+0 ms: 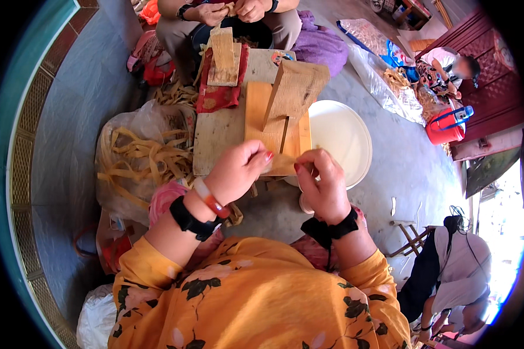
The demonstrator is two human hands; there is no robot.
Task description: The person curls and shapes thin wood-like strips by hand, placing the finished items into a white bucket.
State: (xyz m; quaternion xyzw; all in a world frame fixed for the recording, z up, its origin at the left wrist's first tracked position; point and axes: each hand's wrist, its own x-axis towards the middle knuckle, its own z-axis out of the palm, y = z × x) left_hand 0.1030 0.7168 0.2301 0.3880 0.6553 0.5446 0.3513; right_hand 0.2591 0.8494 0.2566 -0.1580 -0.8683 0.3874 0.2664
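Note:
Over the near end of a wooden board [259, 119], my left hand [232, 171] and my right hand [326, 183] face each other, fingertips pinched. A short piece of thin tan strip [283, 163] shows between them, with an end in each pinch; its exact kind I cannot make out. Just beyond my fingers, a thick upright wooden block [297, 87] stands on the board, a narrow dark slot near its foot. To the right, a round white basin [346, 142] sits partly behind the board.
A worn low table [215, 142] bears the board, a red cloth [212, 102] and another wooden stand [222, 55]. At left lies a clear plastic bag [113, 136] of tan strips. Across from me, a person's hands [250, 9] work. A red bucket [444, 128] stands far right.

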